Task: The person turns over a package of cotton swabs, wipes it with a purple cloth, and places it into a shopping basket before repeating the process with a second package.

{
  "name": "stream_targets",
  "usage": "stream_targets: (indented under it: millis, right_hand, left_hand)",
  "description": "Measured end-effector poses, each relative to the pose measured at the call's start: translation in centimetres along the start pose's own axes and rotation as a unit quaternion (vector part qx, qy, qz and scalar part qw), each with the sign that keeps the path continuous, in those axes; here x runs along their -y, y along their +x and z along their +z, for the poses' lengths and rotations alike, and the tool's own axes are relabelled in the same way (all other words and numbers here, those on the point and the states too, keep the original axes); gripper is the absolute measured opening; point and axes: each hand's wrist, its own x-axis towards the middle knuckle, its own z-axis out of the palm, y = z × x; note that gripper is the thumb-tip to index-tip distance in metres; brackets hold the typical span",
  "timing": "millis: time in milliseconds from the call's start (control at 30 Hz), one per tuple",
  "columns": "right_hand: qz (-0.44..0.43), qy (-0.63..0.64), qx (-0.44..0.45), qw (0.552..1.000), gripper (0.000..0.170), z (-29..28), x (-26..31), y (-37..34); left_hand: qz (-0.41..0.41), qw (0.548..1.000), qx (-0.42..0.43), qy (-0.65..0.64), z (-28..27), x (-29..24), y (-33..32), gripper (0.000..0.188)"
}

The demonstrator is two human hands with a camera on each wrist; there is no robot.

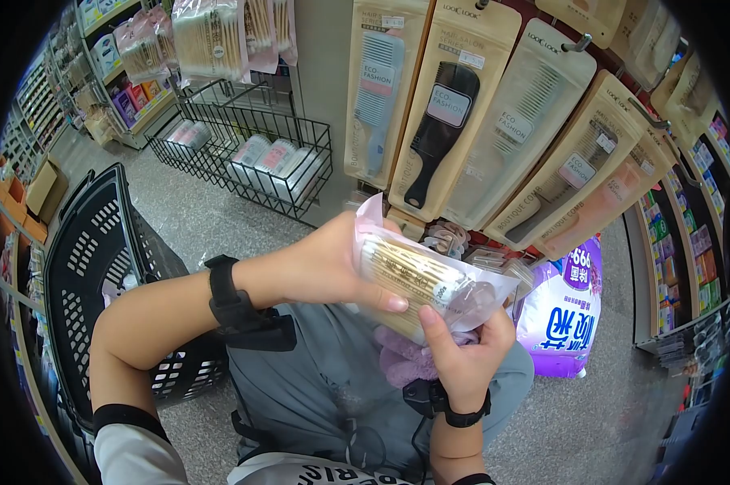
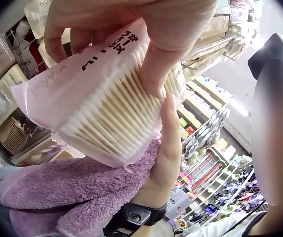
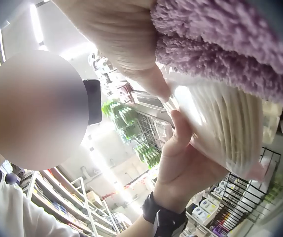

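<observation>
A pack of cotton swabs (image 1: 401,275) is held above the person's lap (image 1: 308,372): the left hand (image 1: 324,263) grips one end, thumb across the front, and the right hand (image 1: 474,356) pinches the other. A light, even hold should avoid crushing it. Purple plush cloth (image 1: 405,356) hangs just below, crowding the right hand; packaged combs (image 1: 450,97) hang close beyond, and a black shopping basket (image 1: 159,259) stands to the left.

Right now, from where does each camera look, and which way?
Head: worn on head, facing forward and down at the translucent pink plastic cotton-swab pack; left hand, right hand, legs show.
Left wrist: on that wrist, facing the pack; both hands, blurred head show.
Right wrist: likewise, but more upward; both hands, head show.
Both wrist views share the fluffy purple fabric.
</observation>
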Motion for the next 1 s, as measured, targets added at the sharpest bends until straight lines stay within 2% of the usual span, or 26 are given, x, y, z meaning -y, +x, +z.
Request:
stream_targets:
  millis: [233, 433, 533, 833, 933, 1000]
  right_hand:
    - [-0.03, -0.018, -0.006, 0.999, 0.031, -0.02, 0.4, 0.07]
    - [0.019, 0.027, 0.005, 0.999, 0.036, -0.11, -0.08, -0.09]
    - [0.0, 0.081, -0.025, 0.996, 0.039, 0.36, -0.11, -0.05]
    - [0.029, 0.056, -0.005, 0.998, 0.031, -0.08, -0.3, -0.26]
    - [-0.01, 0.024, -0.011, 1.0, 0.03, -0.09, -0.56, -0.34]
    - [-0.004, 0.015, -0.006, 1.0, 0.03, -0.24, -0.28, -0.34]
  left_hand:
    - [0.004, 1.0, 0.016, 0.02, 0.0, 0.17, 0.09, 0.041]
    - [0.018, 0.999, 0.013, 0.034, -0.07, 0.28, 0.17, 0.041]
    - [0.021, 0.999, 0.014, 0.029, -0.07, 0.37, 0.17, 0.042]
    - [0.015, 0.999, 0.02, 0.034, -0.06, 0.41, 0.08, 0.04]
    - [0.015, 0.999, 0.023, 0.039, 0.0, 0.33, 0.12, 0.04]
    - [0.021, 0.999, 0.026, 0.033, -0.04, 0.55, 0.15, 0.043]
